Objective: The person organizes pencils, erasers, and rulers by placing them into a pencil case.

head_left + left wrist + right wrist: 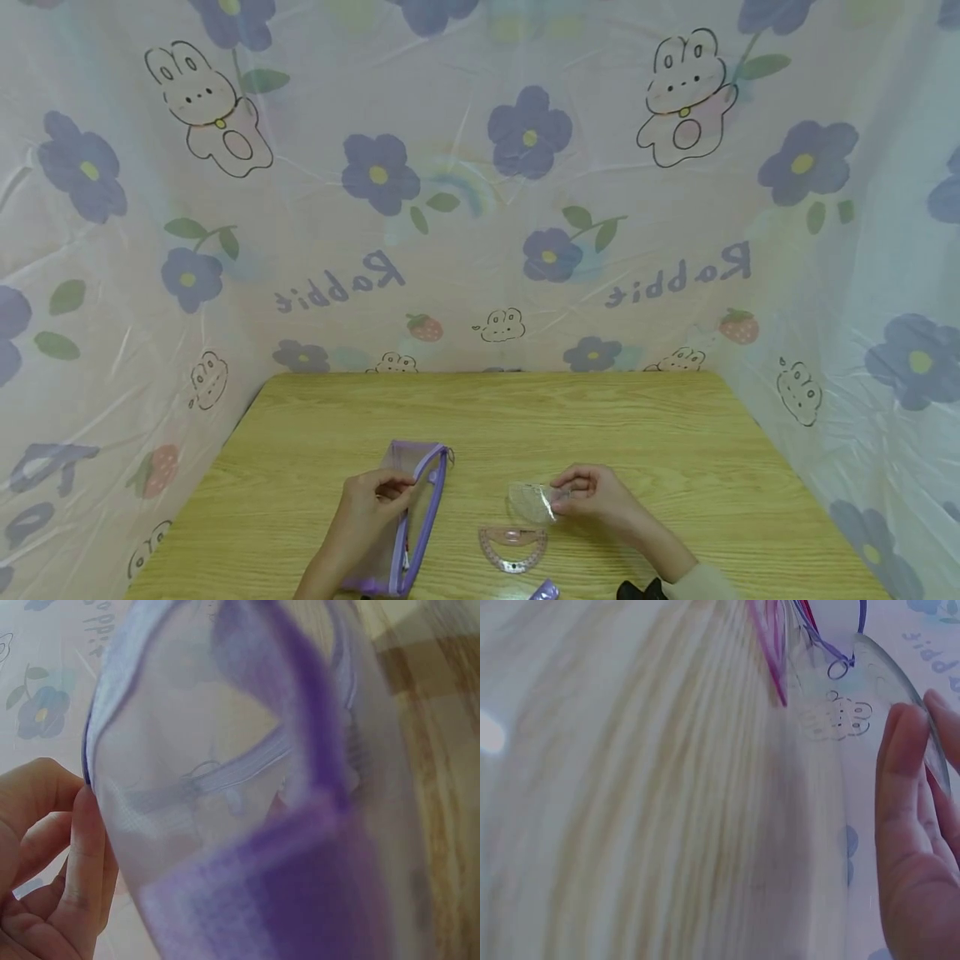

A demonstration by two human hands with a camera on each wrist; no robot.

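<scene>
My left hand (371, 504) pinches the edge of a see-through mesh pencil case (396, 455) with purple trim and an unzipped opening. The left wrist view has thumb and finger at the rim of the case, its purple band (322, 892) filling the foreground. To the right, my right hand (596, 500) holds a clear plastic piece (528, 502) by its right end, above the table. It has a curved outer edge in the right wrist view; its exact kind I cannot tell. A pinkish transparent protractor (513, 567) lies on the table just below it.
A purple object (546, 591) is cut off by the bottom of the head view, as is a black object (641, 590) near the right forearm. The wood-patterned table (495, 408) is enclosed by a printed rabbit-and-flower curtain (457, 275).
</scene>
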